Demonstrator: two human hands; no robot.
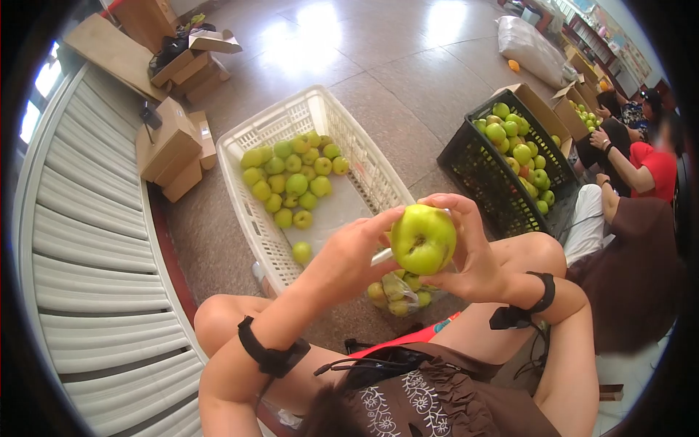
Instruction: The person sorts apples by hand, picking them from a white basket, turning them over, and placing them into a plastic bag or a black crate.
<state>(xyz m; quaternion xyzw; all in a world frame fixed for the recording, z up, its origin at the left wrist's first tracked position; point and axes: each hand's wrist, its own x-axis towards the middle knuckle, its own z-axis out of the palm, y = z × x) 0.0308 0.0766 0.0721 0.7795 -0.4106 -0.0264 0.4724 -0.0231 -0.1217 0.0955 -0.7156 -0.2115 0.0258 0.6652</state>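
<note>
A green apple [424, 244] is held up in front of me between both hands, with a brownish patch showing near its middle. The fingertips of my left hand [355, 247] press on its left side. On the other side my right hand [470, 251] curls its fingers and thumb around it. Just below the held fruit, more green apples lie between my knees with a clear plastic bag [399, 291] over some of them. Beyond my left hand stands a white plastic crate [234, 191], with many green apples [295, 182] gathered toward its far left part.
A black crate [477, 186] full of green apples stands at the right. Cardboard boxes [169, 142] sit by the white radiator [109, 277] on the left. Co-workers sit along the right, one in a red shirt [655, 171]. A large wrapped bundle [531, 51] lies farther back.
</note>
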